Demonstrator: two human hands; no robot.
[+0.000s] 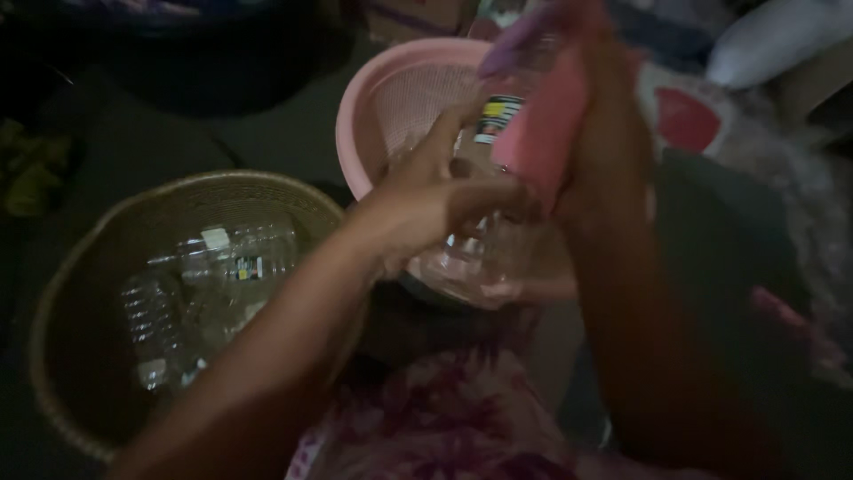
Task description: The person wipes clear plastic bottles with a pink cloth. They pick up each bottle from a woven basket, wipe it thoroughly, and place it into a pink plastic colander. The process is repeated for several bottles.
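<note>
My left hand (440, 200) grips the lower body of a clear plastic bottle (475, 258) that stands tilted in front of me. My right hand (595, 133) holds the bottle's upper part, where a pink label (542, 124) wraps it; whether the label is being peeled I cannot tell. The scene is dim and the bottle's top is blurred. Behind the hands sits a pink plastic basket (391, 98) with a mesh wall.
A round woven basket (107, 267) at the left holds several clear plastic bottles (235, 262). A floral pink cloth (444, 418) covers my lap. A white bundle (773, 36) and a patterned fabric (702, 120) lie at the upper right. The floor is dark.
</note>
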